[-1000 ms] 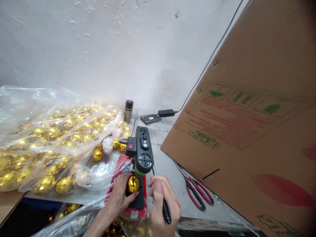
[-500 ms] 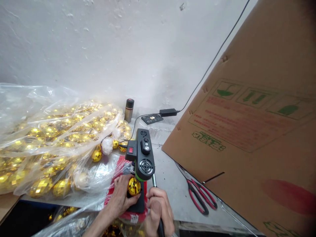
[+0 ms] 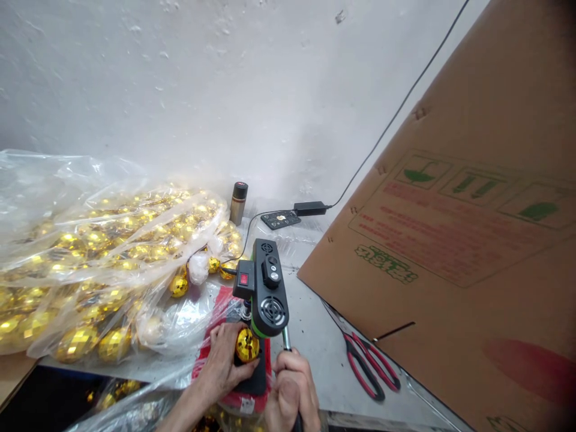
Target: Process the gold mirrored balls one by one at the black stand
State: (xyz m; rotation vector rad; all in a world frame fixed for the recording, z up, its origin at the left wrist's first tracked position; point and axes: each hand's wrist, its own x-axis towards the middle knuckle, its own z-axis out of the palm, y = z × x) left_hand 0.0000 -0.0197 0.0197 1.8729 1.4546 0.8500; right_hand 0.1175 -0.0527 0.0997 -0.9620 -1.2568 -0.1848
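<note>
A gold mirrored ball is held by my left hand, fingers and thumb on its left and lower sides. The ball is at the front of a black machine with round vents and a red switch, which stands on a red and black base. My right hand is closed around the dark grip of a metal lever at the machine's right side.
Clear plastic covers many gold balls on the left. Behind stand a dark bottle, a phone-like black item and a power adapter. Red-handled scissors lie beside a large cardboard box at right.
The whole view has shifted slightly, so things appear a little lower and further right. Both hands keep their holds on the ball and the lever.
</note>
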